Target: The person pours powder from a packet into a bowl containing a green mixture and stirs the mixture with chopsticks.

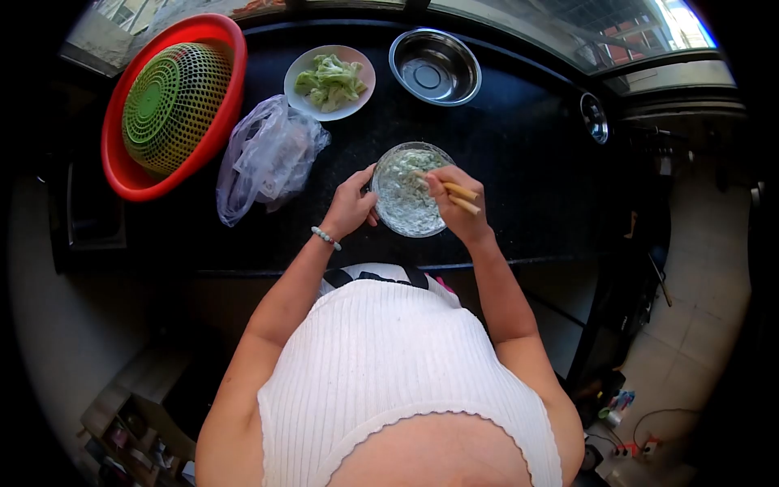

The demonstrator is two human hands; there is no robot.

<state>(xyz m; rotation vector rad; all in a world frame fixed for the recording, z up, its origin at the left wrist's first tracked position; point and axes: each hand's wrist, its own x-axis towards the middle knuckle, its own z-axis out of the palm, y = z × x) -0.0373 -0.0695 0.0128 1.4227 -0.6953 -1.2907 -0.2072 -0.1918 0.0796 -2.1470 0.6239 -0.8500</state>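
Observation:
A clear glass bowl (417, 234) stands on the black counter in front of me, with a pale, wet mixture flecked with green (399, 195) inside. My left hand (352, 203) is curled against the bowl's left side, thumb near the rim, steadying it. Wooden chopsticks (461, 195) are gripped in my right hand (464, 213), over the bowl's right edge. Their tips reach down into the mixture, where they are partly hard to make out.
Behind the bowl are a white plate (312, 111) of pale green vegetable pieces (331, 82) and a steel basin (436, 67). To the left lie a clear plastic bag (276, 154) and a red basin (235, 97) holding a green colander (174, 105). A small metal dish (595, 118) sits far right.

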